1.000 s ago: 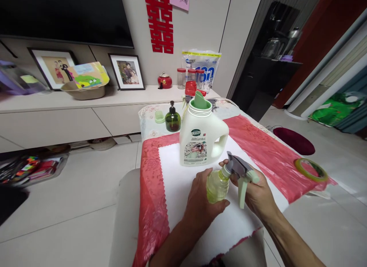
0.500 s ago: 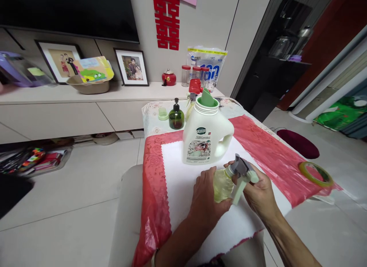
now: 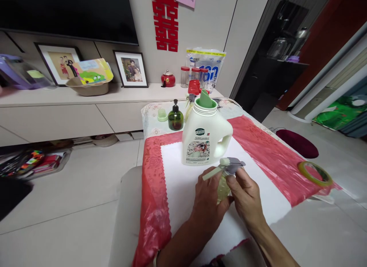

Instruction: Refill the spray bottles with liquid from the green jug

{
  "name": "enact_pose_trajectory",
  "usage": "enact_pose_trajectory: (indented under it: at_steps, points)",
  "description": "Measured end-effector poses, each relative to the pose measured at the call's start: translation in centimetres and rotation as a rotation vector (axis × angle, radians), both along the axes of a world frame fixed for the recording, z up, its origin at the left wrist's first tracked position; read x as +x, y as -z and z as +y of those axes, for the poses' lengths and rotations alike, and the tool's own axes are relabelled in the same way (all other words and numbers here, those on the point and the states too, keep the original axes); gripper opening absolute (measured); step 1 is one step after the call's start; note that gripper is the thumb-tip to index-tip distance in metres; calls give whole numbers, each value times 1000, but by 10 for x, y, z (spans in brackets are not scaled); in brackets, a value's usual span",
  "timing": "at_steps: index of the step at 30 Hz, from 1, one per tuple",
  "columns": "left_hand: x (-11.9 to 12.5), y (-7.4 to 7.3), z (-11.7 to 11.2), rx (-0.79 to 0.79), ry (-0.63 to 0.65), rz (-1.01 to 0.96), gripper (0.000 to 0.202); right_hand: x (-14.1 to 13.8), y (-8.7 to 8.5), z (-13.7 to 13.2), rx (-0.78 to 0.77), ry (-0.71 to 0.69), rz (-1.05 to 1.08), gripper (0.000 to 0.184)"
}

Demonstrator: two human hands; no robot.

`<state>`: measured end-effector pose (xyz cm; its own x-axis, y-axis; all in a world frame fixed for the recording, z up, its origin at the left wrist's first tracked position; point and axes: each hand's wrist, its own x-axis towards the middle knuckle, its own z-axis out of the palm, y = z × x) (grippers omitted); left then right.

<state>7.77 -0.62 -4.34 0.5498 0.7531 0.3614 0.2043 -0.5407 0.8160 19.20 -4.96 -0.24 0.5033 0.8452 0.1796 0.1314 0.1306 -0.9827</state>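
Observation:
Between both hands is a small spray bottle (image 3: 223,188) with pale yellow, see-through walls and a grey and light green trigger head (image 3: 229,165). My left hand (image 3: 208,198) wraps round the bottle's body from the left. My right hand (image 3: 246,196) pinches the neck and collar of the spray head, its thumb toward me. The nozzle end points left, and the green trigger slants over my left fingers. Just behind stands a large white detergent jug (image 3: 205,137) with an open neck and a green spout inside it. My fingers hide much of the bottle.
A green pump bottle (image 3: 175,118) and a light green cap (image 3: 162,114) stand behind the jug, to its left. Right of the white cloth (image 3: 180,183), a roll of tape (image 3: 315,173) lies on the red plastic sheet (image 3: 266,156). Several red-lidded jars are at the back.
The spray head has turned, so its nozzle and trigger now face left instead of right. My right hand has shifted left, closer to my left hand. The jug has stayed put.

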Motion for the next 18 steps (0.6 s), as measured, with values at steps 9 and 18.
enact_pose_trajectory:
  at_steps: [9, 18]
  points:
    - [-3, -2, -3, -25, -16, -69, 82, -9, -3, 8, 29, -10, 184, 39]
    - [-4, -12, 0, -80, 44, -77, 85, 9, 5, 2, 64, -194, 115, 30]
